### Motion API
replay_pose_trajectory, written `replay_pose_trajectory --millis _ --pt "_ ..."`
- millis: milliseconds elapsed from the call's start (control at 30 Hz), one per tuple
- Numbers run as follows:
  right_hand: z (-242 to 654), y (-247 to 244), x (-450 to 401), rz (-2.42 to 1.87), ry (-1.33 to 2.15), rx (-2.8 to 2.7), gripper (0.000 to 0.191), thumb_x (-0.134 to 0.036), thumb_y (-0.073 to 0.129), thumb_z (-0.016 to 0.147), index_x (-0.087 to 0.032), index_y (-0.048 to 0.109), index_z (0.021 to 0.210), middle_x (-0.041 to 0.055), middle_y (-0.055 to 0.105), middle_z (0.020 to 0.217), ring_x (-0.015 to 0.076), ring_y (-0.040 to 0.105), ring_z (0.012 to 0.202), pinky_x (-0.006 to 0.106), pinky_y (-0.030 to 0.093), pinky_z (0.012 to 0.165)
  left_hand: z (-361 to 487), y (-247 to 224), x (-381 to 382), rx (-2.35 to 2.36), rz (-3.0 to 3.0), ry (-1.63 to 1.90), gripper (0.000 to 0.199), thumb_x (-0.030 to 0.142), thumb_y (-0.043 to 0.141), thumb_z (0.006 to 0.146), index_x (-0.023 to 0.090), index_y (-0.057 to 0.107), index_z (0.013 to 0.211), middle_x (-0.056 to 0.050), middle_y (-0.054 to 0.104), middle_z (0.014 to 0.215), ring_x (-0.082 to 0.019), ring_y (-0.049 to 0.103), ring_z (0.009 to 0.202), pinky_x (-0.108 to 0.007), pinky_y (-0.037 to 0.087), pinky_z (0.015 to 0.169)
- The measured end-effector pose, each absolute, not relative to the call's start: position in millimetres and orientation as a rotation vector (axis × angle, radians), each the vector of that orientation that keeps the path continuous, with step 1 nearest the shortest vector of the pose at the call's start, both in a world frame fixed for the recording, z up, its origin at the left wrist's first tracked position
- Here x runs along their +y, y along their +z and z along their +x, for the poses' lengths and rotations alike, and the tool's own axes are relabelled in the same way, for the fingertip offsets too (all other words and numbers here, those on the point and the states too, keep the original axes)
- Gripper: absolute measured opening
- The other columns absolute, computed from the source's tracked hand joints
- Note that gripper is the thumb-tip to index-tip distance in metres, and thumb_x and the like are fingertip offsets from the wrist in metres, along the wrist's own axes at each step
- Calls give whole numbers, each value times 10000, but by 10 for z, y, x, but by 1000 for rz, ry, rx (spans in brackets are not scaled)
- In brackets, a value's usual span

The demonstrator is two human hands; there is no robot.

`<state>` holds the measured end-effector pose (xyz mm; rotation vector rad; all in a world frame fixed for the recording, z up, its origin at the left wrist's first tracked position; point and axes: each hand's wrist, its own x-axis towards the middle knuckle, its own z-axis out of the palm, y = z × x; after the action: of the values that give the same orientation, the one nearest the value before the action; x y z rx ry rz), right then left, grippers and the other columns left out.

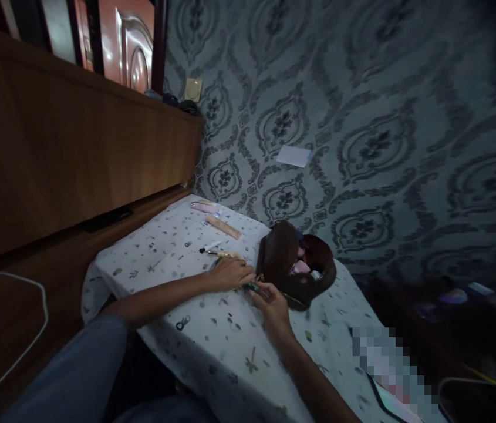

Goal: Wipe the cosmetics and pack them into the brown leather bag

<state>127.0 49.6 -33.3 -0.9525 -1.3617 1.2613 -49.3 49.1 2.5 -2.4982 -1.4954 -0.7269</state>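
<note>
Both my hands meet over the table, just in front of a dark brown bag (274,258) that stands open with pink items inside. My right hand (272,302) pinches a small green thing (253,286), too small to make out. Bent over the left side of that thing is my left hand (232,274), its fingers closed and partly hiding what is beneath them. A thin brush-like stick (216,253) with a dark end lies just beyond my left hand. Farther back are a flat tan strip (222,226) and a pale pink tube-like item (204,207).
A white patterned cloth (164,258) covers the table. On the left rises a wooden cabinet (80,141); a patterned wall (362,147) bounds the back. A device with a blurred-out screen (397,376) lies at the front right. A white cable (45,311) hangs at left.
</note>
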Motion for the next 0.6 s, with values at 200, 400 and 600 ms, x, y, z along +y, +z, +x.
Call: replay_pose_trajectory --millis 200,400,600 --pt "1268 -328 406 -1011 1282 -1391 400 -326 898 499 -202 657 793 9 707 809 182 647 768 305 515 731 -945 -98 573 -1562 -2480 -764 308 278 388 993 175 640 848 -59 634 851 -191 596 858 -318 445 841" --pt "1268 -312 396 -1042 1302 -1384 373 -452 844 601 -201 638 784 17 693 789 180 656 702 320 534 694 -1111 -174 618 -1666 -2458 -938 240 226 408 959 187 619 853 -47 611 888 -182 589 863 -281 456 783" --pt "1288 -350 426 -1056 1329 -1377 462 -445 866 561 -196 692 909 41 725 838 200 670 751 332 537 718 -1247 -181 622 -1805 -2348 -1140 156 225 413 960 207 558 1015 -4 603 882 -161 586 777 -268 452 707"
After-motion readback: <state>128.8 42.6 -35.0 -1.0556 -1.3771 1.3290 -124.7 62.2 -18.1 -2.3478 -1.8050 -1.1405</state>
